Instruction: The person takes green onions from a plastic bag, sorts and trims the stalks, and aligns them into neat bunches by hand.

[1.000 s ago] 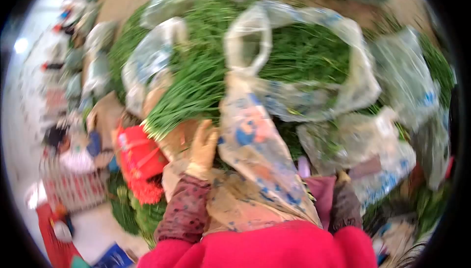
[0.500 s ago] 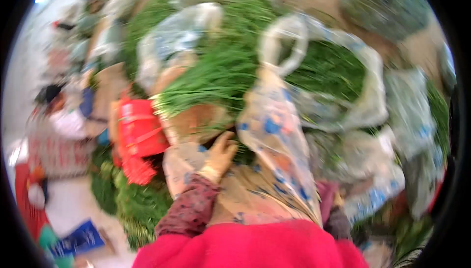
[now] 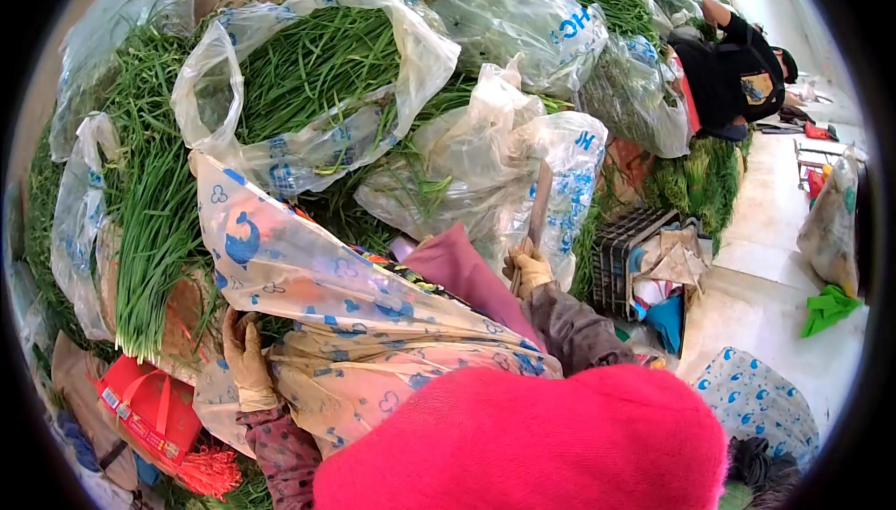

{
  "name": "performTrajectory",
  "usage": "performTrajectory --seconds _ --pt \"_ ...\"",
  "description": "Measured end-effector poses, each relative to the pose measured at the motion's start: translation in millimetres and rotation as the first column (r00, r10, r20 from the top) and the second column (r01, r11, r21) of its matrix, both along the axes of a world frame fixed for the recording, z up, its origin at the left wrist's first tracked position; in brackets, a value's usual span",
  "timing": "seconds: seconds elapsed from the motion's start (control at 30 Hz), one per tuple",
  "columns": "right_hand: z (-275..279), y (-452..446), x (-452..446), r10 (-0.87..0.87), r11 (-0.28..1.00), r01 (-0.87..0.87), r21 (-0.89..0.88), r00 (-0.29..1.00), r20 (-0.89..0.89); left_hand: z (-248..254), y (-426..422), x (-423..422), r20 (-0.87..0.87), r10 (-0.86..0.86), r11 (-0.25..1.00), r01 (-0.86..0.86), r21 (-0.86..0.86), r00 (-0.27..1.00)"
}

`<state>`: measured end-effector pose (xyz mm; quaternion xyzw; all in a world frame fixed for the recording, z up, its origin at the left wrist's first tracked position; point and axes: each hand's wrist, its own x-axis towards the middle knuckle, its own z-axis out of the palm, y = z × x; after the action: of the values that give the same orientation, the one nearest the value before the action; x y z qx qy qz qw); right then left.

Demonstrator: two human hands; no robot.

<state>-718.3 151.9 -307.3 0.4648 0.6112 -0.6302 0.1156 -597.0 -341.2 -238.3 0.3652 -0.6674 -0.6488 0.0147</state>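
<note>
My left hand [image 3: 245, 361], in a pale glove, rests at the left edge of the patterned plastic apron [image 3: 308, 277], fingers apart and nothing visible in them. Just above it lies a bundle of long green stalks [image 3: 154, 239] with white ends. My right hand [image 3: 530, 269], also gloved, is wrapped round a long, narrow brownish tool [image 3: 539, 202] that points upward, perhaps a knife. Behind that tool are crumpled clear plastic bags [image 3: 467, 160]. An open plastic bag [image 3: 425, 48] full of greens stands farther up.
A red package [image 3: 149, 407] is at lower left. To the right are a black crate [image 3: 611, 263], standing green bunches [image 3: 695, 183] and a person in black [image 3: 723, 76] bending over. A patterned plastic sheet [image 3: 761, 403] and a green bag [image 3: 829, 309] lie on the floor.
The view has swung to the right, so the piles appear farther left. My right hand, mostly hidden before, now shows with the long tool in it. My left hand remains open.
</note>
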Motion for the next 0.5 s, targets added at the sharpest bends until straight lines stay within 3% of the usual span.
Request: performTrajectory --seconds 0.03,0.1,0.17,0.23,0.27,0.3,0.33,0.37,0.43,0.5 --pt "1 -1 3 0.007 1.0 -0.007 -0.012 1.0 0.0 5 -1 0 0.001 -0.001 1.0 0.001 0.002 1.0" --pt "5 0 3 0.201 0.979 -0.198 0.055 0.978 -0.047 -10 -8 12 -0.055 0.011 0.999 -0.009 0.034 0.998" --pt "5 -1 8 0.376 0.906 -0.349 0.242 0.924 -0.075 16 3 1 0.069 0.057 0.998 -0.056 -0.022 0.996" --pt "4 5 0 0.572 0.812 -0.542 0.217 0.812 -0.114 35 9 4 0.128 0.046 0.976 -0.017 -0.216 0.991" --pt "40 -17 -10 0.637 0.753 -0.58 0.311 0.76 -0.126 42 13 -2 0.148 0.043 0.944 0.009 -0.331 0.988" --pt "19 10 -20 0.721 0.653 -0.675 0.343 0.692 -0.011 50 18 -5 0.179 0.062 0.924 0.012 -0.382 0.982" --pt "8 21 -28 0.698 0.707 -0.67 0.226 0.713 -0.068 54 21 -3 0.15 0.065 0.939 -0.01 -0.343 0.987" --pt "-6 31 -37 0.665 0.747 -0.657 0.104 0.738 -0.113 42 25 -3 0.048 0.039 0.907 -0.015 -0.42 0.998" --pt "25 7 -75 0.801 0.598 -0.672 0.437 0.525 -0.288 65 24 -17 -0.118 0.015 0.972 -0.042 -0.232 0.993" --pt "72 -62 -91 0.716 0.696 -0.649 0.306 0.596 -0.365 86 21 -16 -0.253 -0.019 0.989 -0.019 -0.147 0.967"
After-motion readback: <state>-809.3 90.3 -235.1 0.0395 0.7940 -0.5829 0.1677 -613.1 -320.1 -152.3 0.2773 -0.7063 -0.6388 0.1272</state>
